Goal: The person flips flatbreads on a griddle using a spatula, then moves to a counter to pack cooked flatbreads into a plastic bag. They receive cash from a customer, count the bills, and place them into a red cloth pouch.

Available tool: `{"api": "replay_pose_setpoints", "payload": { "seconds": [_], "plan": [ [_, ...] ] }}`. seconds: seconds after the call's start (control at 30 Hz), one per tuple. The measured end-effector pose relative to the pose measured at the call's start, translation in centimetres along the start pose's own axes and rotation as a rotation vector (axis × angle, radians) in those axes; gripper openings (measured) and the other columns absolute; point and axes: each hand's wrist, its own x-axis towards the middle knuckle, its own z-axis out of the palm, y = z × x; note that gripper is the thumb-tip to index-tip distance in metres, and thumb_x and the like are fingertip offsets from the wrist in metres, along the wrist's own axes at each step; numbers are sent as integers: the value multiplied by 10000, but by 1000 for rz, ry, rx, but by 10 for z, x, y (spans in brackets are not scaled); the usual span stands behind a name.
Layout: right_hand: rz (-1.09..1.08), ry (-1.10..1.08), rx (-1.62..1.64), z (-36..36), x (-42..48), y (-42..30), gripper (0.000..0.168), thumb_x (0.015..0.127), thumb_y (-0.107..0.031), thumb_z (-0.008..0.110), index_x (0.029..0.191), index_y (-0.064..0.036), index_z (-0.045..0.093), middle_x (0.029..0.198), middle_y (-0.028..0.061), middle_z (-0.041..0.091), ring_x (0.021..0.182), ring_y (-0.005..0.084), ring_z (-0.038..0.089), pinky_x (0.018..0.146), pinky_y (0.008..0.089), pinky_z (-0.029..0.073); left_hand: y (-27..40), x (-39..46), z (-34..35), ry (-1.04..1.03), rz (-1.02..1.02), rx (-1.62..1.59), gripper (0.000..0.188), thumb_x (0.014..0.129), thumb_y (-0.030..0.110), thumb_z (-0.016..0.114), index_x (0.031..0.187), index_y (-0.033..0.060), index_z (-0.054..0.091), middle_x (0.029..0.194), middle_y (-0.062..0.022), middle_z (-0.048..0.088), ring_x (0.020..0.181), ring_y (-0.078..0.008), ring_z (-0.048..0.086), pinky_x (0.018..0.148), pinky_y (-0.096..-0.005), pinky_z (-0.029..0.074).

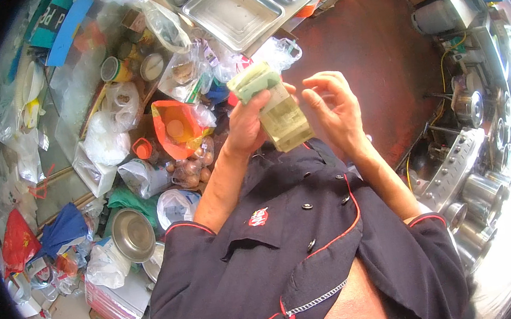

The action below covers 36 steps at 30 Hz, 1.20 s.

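Observation:
My left hand [246, 125] grips a thick stack of paper banknotes [285, 120], with the thumb laid across the top. The stack looks folded or fanned at its far end, where greenish notes show. Beside it, a short gap to the right, my right hand [337, 110] is raised with its fingers bent and apart. Nothing shows in that hand. Both hands are held in front of my dark, red-piped jacket [293, 245].
Shallow metal trays [234, 13] lie on a counter ahead. At left are an orange-red bag [178, 128], bagged round produce [192, 166], a metal bowl [132, 235] and many plastic bags. Steel pots [481, 190] stand at right beside a reddish floor [366, 52].

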Motion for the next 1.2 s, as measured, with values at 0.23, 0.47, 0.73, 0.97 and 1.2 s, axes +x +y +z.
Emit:
{"api": "replay_pose_setpoints", "payload": {
  "seconds": [0.23, 0.47, 0.73, 0.97, 1.2],
  "plan": [
    [-207, -4, -119, 13, 19, -12, 359, 868, -98, 722, 1208, -76, 609, 1164, 133, 551, 900, 226, 658, 759, 331, 561, -7, 14, 9, -98, 128, 269, 411, 990, 151, 464, 1371, -5, 462, 1269, -166, 595, 1186, -271, 578, 1025, -401, 465],
    [-229, 71, -97, 3, 26, 0, 205, 802, -46, 743, 998, -65, 686, 974, 93, 624, 832, 239, 660, 734, 343, 553, -18, 19, -1, -47, -86, -76, 460, 970, 228, 457, 1372, 4, 459, 1266, -141, 594, 1161, -269, 591, 1033, -409, 458],
    [-531, 36, -322, -12, 27, 11, 143, 747, -24, 742, 844, -94, 665, 923, 48, 660, 858, 263, 615, 748, 350, 524, -25, 29, 11, -98, -47, -320, 713, 981, 656, 315, 1393, 92, 461, 1278, -117, 595, 1147, -265, 604, 1001, -440, 482],
    [-563, -20, -281, -14, 26, 15, 139, 792, -35, 719, 894, -82, 638, 891, 42, 695, 824, 228, 659, 719, 346, 546, -28, 37, 9, -113, -34, -277, 834, 933, 748, 246, 1399, 86, 443, 1292, -103, 577, 1154, -248, 591, 997, -423, 485],
    [-255, 114, -144, -17, 34, 15, 93, 893, -74, 677, 973, -68, 631, 757, 85, 653, 611, 161, 648, 558, 285, 517, -25, 32, 17, -17, -244, 20, 842, 887, 769, 390, 1186, 5, 579, 949, -124, 675, 839, -236, 690, 806, -380, 569]
  ]
}}
